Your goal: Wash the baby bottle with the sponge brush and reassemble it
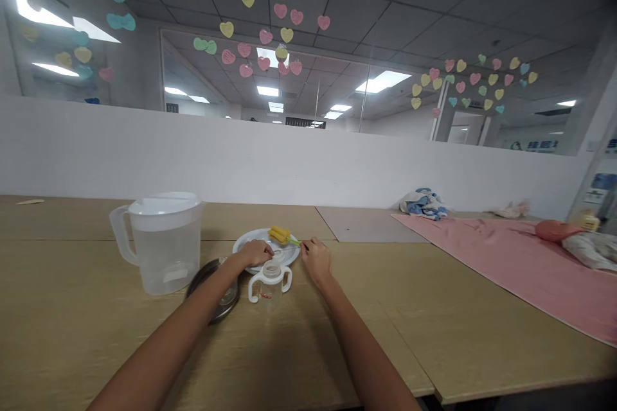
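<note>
My right hand (317, 260) is closed around the thin green handle of a bottle brush (279, 235), whose yellow sponge head rests over the far side of a white plate (245, 237). Above the plate's near left part, the fingers of my left hand (256, 253) are pressed together. Whatever they hold, if anything, is too small to make out. In front of the plate stands a clear baby bottle (270, 289), upright and uncapped, with two white side handles. Beneath my left forearm sits a round metal dish (197, 284), partly hidden, with a clear object in it.
To the left stands a large translucent pitcher (168, 250) with a white lid. A pink cloth (520, 270) covers the table's right part. A crumpled blue and white cloth (424, 203) lies by the white wall (299, 170). A flat pale strip (30, 201) is at far left.
</note>
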The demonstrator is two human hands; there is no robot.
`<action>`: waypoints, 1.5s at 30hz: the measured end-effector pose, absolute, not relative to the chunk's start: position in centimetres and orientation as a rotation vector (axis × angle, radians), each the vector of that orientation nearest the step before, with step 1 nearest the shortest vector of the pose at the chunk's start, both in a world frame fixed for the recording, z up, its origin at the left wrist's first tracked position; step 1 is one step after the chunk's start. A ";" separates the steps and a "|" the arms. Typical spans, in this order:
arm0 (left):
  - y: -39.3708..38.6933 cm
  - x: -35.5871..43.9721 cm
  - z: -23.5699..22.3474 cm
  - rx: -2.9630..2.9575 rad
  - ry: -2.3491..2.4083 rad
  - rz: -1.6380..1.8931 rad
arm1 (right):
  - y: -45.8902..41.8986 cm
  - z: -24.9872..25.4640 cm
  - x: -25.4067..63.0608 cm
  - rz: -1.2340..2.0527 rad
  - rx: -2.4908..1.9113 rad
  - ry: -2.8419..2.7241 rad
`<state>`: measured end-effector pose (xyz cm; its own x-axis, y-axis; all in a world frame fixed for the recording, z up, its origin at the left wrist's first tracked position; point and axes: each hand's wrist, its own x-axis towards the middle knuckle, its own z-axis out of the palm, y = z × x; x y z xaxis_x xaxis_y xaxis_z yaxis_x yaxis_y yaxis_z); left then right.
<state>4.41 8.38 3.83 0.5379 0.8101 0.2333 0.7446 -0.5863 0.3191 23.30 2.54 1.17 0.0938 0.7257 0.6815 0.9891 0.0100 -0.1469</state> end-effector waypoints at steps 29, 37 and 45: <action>3.0 -2.0 1.3 2.386 1.299 1.680 | 1.2 1.7 22.1 -0.799 -1.267 -1.684; 1.8 -2.6 0.5 2.270 1.261 1.669 | 0.5 1.5 21.6 -1.002 -1.062 -1.787; 1.5 -4.9 1.3 2.679 1.469 1.239 | 1.3 1.1 22.5 -0.868 -1.257 -1.649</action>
<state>-4.90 1.54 1.29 0.3248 0.6616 0.6759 0.7777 -0.5935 0.2073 22.53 1.32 1.14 -0.1177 0.3661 0.9231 0.9682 0.2488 0.0248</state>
